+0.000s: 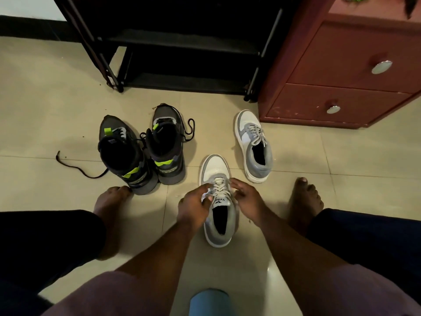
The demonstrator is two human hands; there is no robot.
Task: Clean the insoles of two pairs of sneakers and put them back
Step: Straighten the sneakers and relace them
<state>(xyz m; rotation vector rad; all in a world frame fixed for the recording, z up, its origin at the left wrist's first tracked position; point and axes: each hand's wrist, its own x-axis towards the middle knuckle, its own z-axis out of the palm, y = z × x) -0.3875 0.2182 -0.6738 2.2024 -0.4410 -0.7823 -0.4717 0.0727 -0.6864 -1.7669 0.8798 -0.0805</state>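
Note:
A grey and white sneaker [216, 169] stands on the tiled floor in front of me, toe pointing away. My left hand [193, 207] grips its laces and tongue from the left. My right hand [247, 200] pinches the laces on the right side. Its dark insole shows inside the opening. The matching grey and white sneaker [254, 144] lies farther off to the right. A pair of dark grey sneakers with neon green accents [141, 151] stands to the left, laces loose.
A black shoe rack [182, 53] stands at the back. A red-brown drawer cabinet [341, 71] is at the right. A loose black lace [77, 166] trails on the floor at left. My bare feet [305, 201] rest on either side. A light blue object [208, 302] sits between my forearms.

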